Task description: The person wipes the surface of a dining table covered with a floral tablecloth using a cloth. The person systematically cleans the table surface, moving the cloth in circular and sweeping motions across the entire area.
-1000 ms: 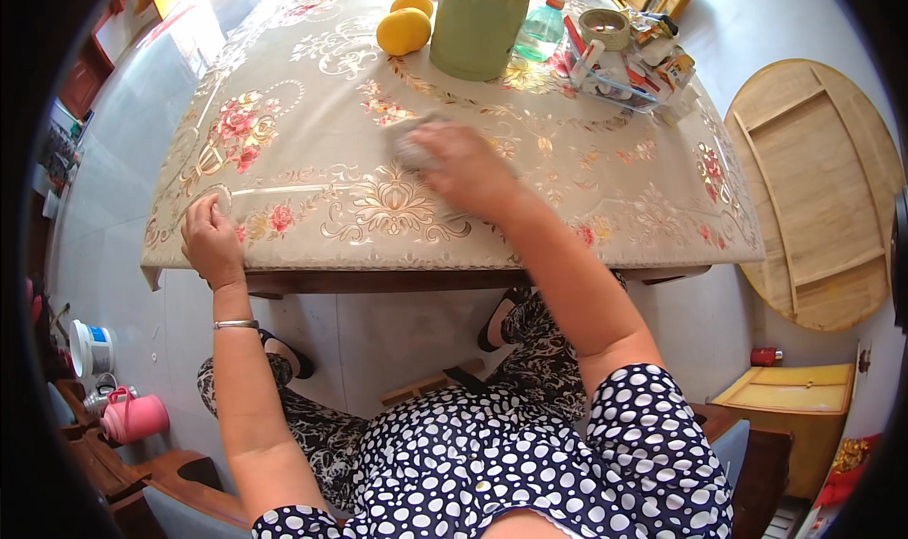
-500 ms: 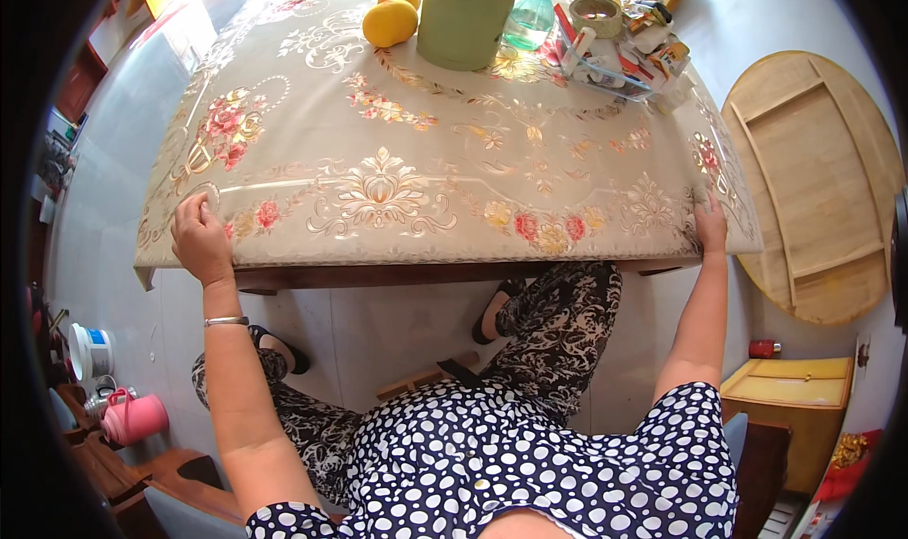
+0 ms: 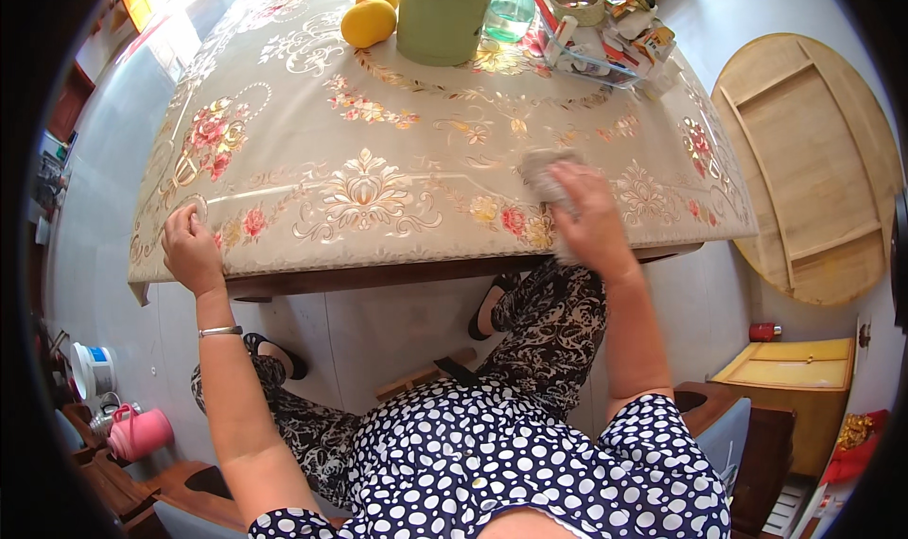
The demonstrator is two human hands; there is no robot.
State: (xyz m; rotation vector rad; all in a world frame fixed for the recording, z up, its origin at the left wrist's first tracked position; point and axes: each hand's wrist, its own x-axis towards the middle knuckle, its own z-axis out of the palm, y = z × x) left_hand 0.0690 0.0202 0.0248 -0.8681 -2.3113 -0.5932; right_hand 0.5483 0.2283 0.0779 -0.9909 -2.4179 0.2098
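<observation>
A beige tablecloth (image 3: 407, 132) with gold scrolls and red and yellow flowers covers the table in front of me. My right hand (image 3: 591, 216) grips a crumpled greyish-beige rag (image 3: 546, 172), pressing it onto the tablecloth near the front edge, right of the middle. Part of the rag hangs below the palm toward the edge. Over at the left front corner, my left hand (image 3: 194, 252) rests on the tablecloth with its fingers curled closed. What those fingers hold, if anything, is hidden.
Toward the far side stand two yellow fruits (image 3: 369, 22), a green canister (image 3: 443, 19), a spray bottle (image 3: 511, 11) and a basket of small items (image 3: 605, 71) with a tape roll (image 3: 577, 6). A round wooden tabletop (image 3: 813, 170) leans at the right. A pink jug (image 3: 139, 432) is on the left.
My right hand has moved left from the right front corner to right of the middle, and the rag now shows in it. The left hand stays at its corner. The view has shifted slightly.
</observation>
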